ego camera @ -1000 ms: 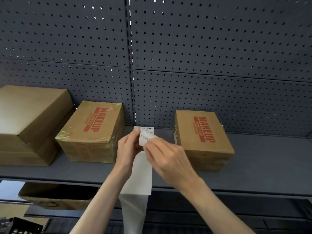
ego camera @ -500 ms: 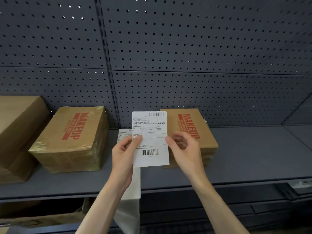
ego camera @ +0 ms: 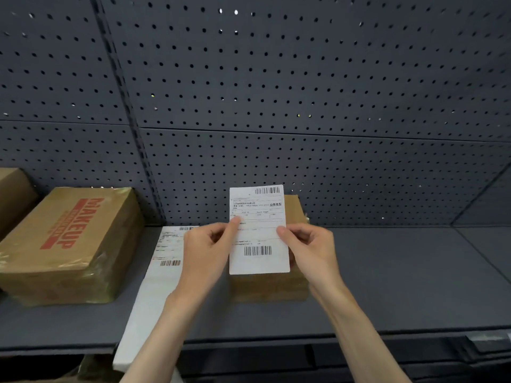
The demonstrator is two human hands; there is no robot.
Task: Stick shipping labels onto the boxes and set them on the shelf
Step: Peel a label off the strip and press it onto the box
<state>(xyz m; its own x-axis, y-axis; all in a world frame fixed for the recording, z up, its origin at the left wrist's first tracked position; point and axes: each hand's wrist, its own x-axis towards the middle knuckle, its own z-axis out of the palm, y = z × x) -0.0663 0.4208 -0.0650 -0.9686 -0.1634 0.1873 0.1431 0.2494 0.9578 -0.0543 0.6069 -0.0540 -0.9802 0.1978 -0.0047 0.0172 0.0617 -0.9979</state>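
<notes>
I hold a white shipping label (ego camera: pixel 258 233) with barcodes upright in front of a brown cardboard box (ego camera: pixel 269 284) on the grey shelf (ego camera: pixel 387 286). My left hand (ego camera: pixel 206 254) pinches the label's left edge and my right hand (ego camera: pixel 309 250) pinches its right edge. The label hides most of that box's top. A strip of further labels (ego camera: pixel 157 277) lies on the shelf to the left, running down over the shelf's front edge behind my left forearm.
A taped brown box printed MAKEUP (ego camera: pixel 69 244) sits on the shelf at left, with a plain brown box (ego camera: pixel 12 194) beyond it at the frame edge. A dark pegboard wall (ego camera: pixel 276 92) backs the shelf. Bare shelf surface extends to the right.
The label has been peeled free of the strip and both hands now hold it flat by its sides, moved right over the smaller box. The view has shifted right.
</notes>
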